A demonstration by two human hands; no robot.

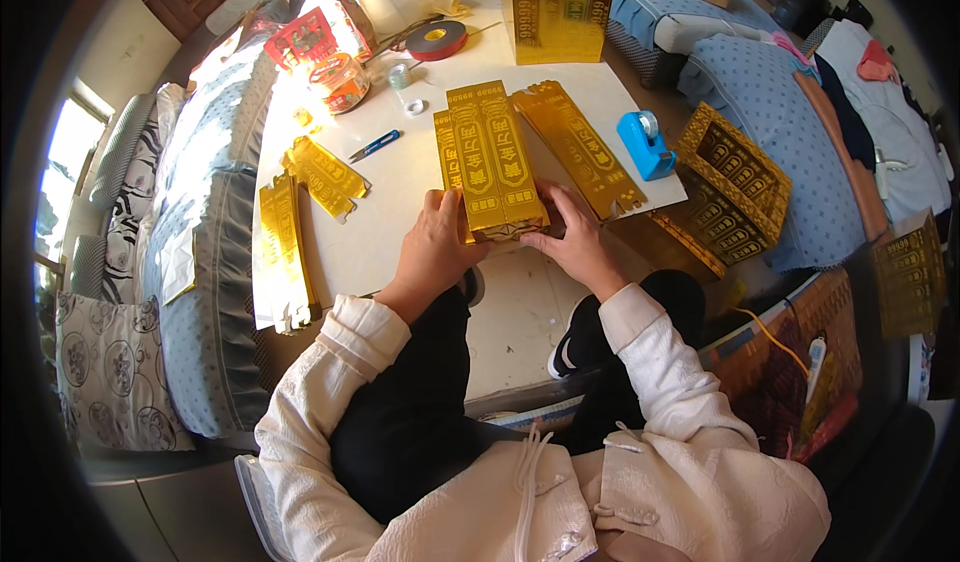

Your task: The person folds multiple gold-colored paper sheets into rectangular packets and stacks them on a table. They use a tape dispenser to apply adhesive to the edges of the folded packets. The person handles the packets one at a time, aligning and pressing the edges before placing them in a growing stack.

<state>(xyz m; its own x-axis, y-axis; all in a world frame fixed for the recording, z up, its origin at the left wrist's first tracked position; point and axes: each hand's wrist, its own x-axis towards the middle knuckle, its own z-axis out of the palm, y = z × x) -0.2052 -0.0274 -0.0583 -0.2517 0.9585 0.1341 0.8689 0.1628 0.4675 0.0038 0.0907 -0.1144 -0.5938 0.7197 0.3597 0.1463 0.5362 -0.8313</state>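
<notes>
Both my hands grip the near end of a block of gold printed cardboard boxes (pixel 499 160), placed side by side at the table's front edge. My left hand (pixel 435 245) presses its left side, with the thumb at the near bottom corner. Against the right side, my right hand (pixel 571 233) has its fingers behind and its thumb at the near corner. Just right of the block lie flat gold card strips (pixel 577 145) with notched ends. A blue tape dispenser (pixel 646 145) stands beyond them. Left of my hands are a gold card piece (pixel 326 175) and a stack of gold strips (pixel 283 254).
Blue thread snips (pixel 375 145), a small white tape roll (pixel 414 107), a large dark tape roll (pixel 436 39) and a plastic jar (pixel 337 81) sit on the white table (pixel 405 187). A tall gold box (pixel 562 18) stands at the back. Right of the table is an open gold box (pixel 735 179).
</notes>
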